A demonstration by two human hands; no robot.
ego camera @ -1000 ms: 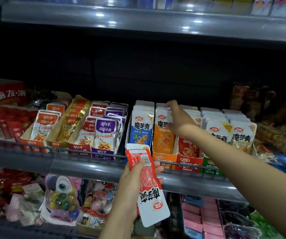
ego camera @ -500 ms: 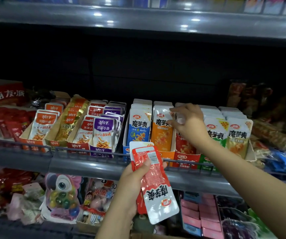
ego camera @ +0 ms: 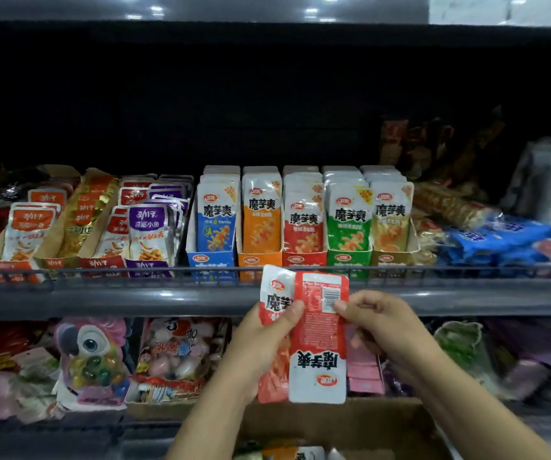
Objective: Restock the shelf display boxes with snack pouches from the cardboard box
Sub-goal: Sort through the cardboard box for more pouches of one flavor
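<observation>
My left hand (ego camera: 261, 346) grips a small stack of red and white snack pouches (ego camera: 317, 340) in front of the shelf rail. The front pouch shows its back, upside down, with a barcode. My right hand (ego camera: 377, 323) pinches that front pouch at its right edge beside the barcode. Directly above stands the red display box (ego camera: 304, 258), holding matching red pouches. It is the middle one in a row with blue (ego camera: 212, 260), orange (ego camera: 259, 258), green (ego camera: 348, 257) and tan boxes (ego camera: 392, 255). The cardboard box (ego camera: 334, 426) sits below my hands, its wall brown.
A grey shelf rail (ego camera: 135, 295) runs across the view. Left of the row are boxes of orange, gold and purple fish snack pouches (ego camera: 148, 227). Blue bags (ego camera: 499, 240) lie at the right. The lower shelf holds a parrot candy bag (ego camera: 91, 353) and mixed sweets.
My right hand has left the red display box and come down to the pouches in my left hand. The view has tilted down, showing the cardboard box.
</observation>
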